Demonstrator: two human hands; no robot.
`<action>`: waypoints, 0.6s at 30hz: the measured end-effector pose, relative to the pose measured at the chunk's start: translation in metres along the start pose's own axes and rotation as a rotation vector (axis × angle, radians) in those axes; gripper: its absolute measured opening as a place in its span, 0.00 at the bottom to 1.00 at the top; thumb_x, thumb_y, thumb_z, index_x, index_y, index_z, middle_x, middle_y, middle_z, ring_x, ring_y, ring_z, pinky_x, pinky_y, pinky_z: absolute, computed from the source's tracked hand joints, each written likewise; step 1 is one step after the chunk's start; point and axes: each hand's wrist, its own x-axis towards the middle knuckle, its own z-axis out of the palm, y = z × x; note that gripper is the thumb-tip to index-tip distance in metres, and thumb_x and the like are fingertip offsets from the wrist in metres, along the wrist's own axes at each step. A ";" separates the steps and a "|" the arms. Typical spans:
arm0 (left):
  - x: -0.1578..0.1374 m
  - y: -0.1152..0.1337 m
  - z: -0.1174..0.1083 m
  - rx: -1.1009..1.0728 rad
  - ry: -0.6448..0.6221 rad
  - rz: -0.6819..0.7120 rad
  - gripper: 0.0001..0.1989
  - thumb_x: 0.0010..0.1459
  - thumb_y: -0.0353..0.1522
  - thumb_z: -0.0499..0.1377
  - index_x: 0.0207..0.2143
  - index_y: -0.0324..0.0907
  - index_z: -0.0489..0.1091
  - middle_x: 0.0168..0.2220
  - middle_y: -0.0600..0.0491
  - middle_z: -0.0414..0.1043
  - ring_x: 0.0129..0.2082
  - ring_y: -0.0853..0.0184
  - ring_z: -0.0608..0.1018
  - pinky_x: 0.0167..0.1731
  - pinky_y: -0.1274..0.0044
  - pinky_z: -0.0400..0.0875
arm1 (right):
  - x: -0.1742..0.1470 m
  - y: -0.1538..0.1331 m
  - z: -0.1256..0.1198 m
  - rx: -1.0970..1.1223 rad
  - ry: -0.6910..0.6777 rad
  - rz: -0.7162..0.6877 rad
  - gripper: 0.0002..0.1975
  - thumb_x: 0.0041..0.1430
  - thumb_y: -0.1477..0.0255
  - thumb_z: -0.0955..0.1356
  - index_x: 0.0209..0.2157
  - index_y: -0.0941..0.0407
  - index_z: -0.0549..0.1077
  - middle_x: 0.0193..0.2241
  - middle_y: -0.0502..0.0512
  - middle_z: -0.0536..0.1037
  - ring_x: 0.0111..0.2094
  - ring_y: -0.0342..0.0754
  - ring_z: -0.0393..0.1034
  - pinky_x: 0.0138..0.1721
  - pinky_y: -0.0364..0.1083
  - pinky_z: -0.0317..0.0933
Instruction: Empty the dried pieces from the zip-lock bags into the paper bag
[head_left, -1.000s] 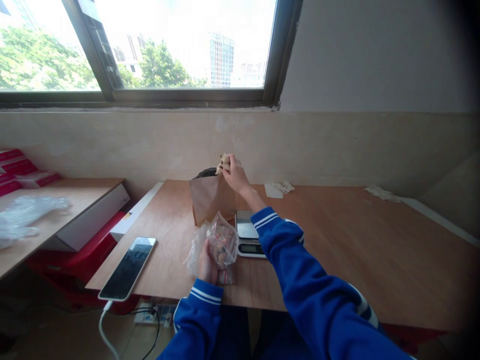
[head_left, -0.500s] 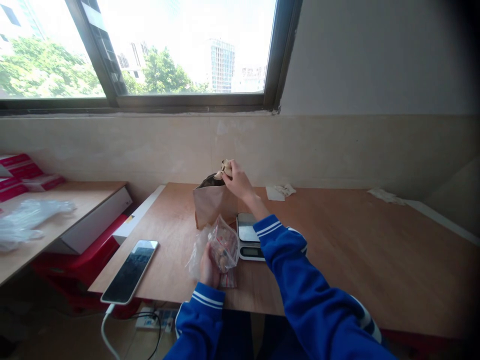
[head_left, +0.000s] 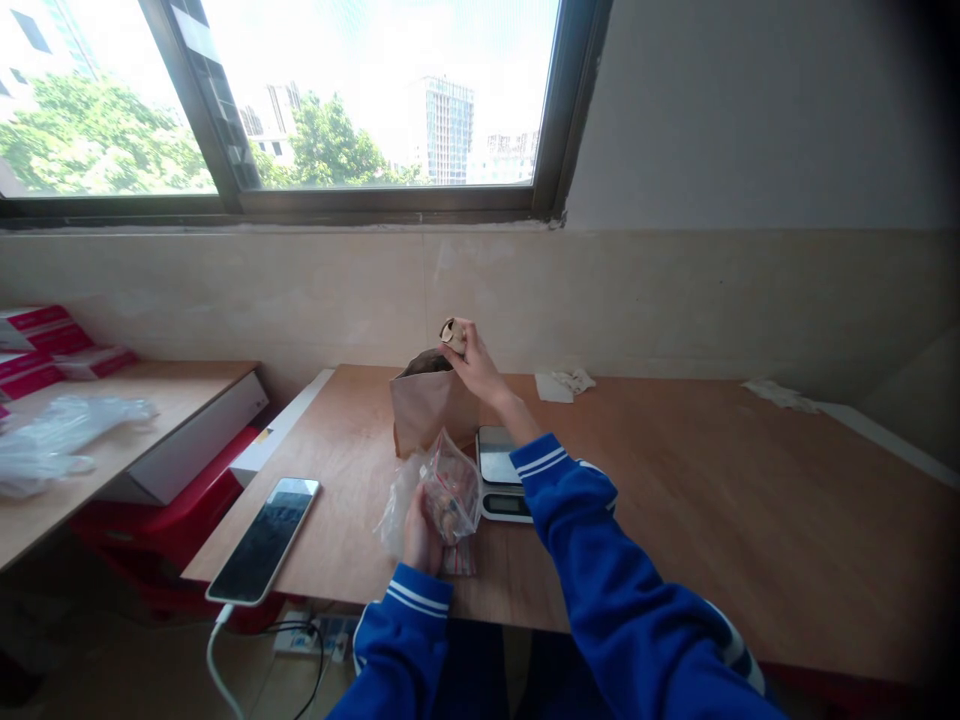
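Note:
My right hand point(head_left: 478, 362) is closed on a small bunch of pale beige pieces point(head_left: 452, 335) with dark edges, perhaps dried food. It is raised just above the open mouth of a brown paper bag point(head_left: 424, 412), whose contents look dark. Closer to me, my left hand point(head_left: 421, 530) grips a clear zip-lock bag point(head_left: 452, 490) that stands open, with brownish pieces inside. Behind the right wrist lies a kitchen scale point(head_left: 498, 458) with a metal plate and a dark display, partly hidden by the sleeve.
A phone point(head_left: 264, 542) with a white cable lies on the table's left side. More clear plastic point(head_left: 396, 515) and a flat zip bag point(head_left: 459, 558) lie around my left hand. White paper scraps point(head_left: 562, 385) are near the wall. A side table point(head_left: 202, 372) holds plastic bags and red-white boxes.
My right hand has turned slightly, and a pale piece that hung below its fingers no longer shows there. My left hand and the zip-lock bag hold nearly still; the view has shifted slightly.

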 end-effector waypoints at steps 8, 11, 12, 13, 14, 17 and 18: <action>0.000 0.000 0.000 0.005 0.007 -0.006 0.19 0.62 0.37 0.49 0.42 0.32 0.72 0.28 0.45 0.78 0.28 0.64 0.80 0.30 0.75 0.75 | 0.002 0.005 -0.004 0.076 -0.064 -0.019 0.20 0.59 0.63 0.65 0.51 0.53 0.61 0.48 0.59 0.67 0.49 0.51 0.63 0.53 0.51 0.57; 0.000 0.000 0.000 0.004 0.004 -0.011 0.19 0.62 0.37 0.50 0.44 0.32 0.72 0.29 0.45 0.78 0.28 0.64 0.80 0.31 0.75 0.75 | 0.001 0.004 -0.008 0.091 -0.081 -0.039 0.21 0.57 0.64 0.67 0.52 0.51 0.62 0.50 0.57 0.67 0.50 0.51 0.62 0.54 0.50 0.56; 0.000 0.000 -0.001 0.006 0.006 -0.011 0.19 0.62 0.38 0.50 0.44 0.33 0.71 0.29 0.45 0.78 0.28 0.64 0.80 0.31 0.75 0.75 | 0.001 0.002 -0.009 0.092 -0.087 -0.045 0.21 0.57 0.65 0.67 0.52 0.51 0.63 0.50 0.57 0.67 0.50 0.51 0.61 0.54 0.50 0.56; 0.000 0.000 -0.001 0.006 0.009 -0.010 0.19 0.62 0.38 0.50 0.45 0.33 0.71 0.28 0.46 0.78 0.28 0.64 0.80 0.30 0.75 0.75 | 0.000 0.000 -0.011 0.092 -0.094 -0.049 0.21 0.57 0.65 0.67 0.52 0.52 0.64 0.49 0.56 0.67 0.50 0.50 0.61 0.54 0.50 0.56; 0.000 0.000 -0.001 0.008 0.011 -0.010 0.19 0.62 0.37 0.50 0.45 0.33 0.71 0.28 0.46 0.78 0.28 0.64 0.80 0.30 0.75 0.75 | -0.001 -0.002 -0.012 0.090 -0.102 -0.050 0.21 0.57 0.66 0.67 0.52 0.52 0.64 0.49 0.56 0.67 0.50 0.50 0.61 0.54 0.50 0.55; 0.001 0.001 -0.001 0.011 0.007 -0.015 0.18 0.62 0.37 0.50 0.44 0.33 0.72 0.28 0.46 0.78 0.27 0.65 0.80 0.29 0.76 0.75 | -0.003 -0.009 -0.017 0.075 -0.140 -0.023 0.23 0.57 0.69 0.66 0.54 0.52 0.64 0.47 0.56 0.68 0.48 0.49 0.62 0.53 0.49 0.56; 0.001 0.001 -0.002 0.012 0.002 -0.015 0.18 0.62 0.37 0.50 0.44 0.33 0.72 0.29 0.46 0.78 0.27 0.65 0.80 0.29 0.76 0.75 | -0.003 -0.012 -0.018 0.069 -0.155 -0.007 0.22 0.57 0.70 0.65 0.54 0.52 0.64 0.46 0.56 0.67 0.47 0.48 0.63 0.53 0.49 0.57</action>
